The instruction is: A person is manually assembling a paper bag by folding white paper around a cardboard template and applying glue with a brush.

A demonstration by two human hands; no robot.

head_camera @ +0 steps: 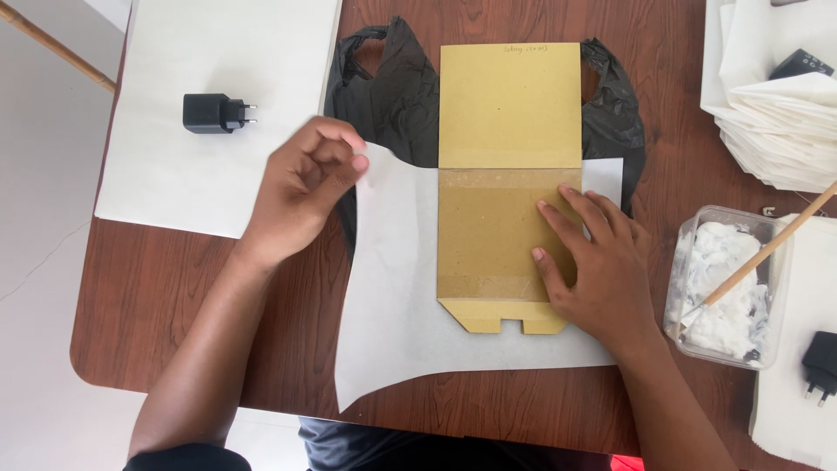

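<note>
With the right hand (593, 266) flat, fingers spread, pinning the brown cardboard template (508, 187) onto the white paper sheet (392, 296) on the worktop (174, 288), the left hand (301, 187) pinches and lifts the sheet's left edge, apparently mid-fold, which needs the cardboard kept steady.

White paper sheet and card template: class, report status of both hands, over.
Left hand pinching white paper sheet edge, lifting. Right hand flat on brown card template. Black plastic bag underneath.

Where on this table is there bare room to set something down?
Bare wood shows at the table's near-left corner, below the large white sheet, beside the left hand's forearm. The right side is crowded: plastic tub, stacked papers.
</note>
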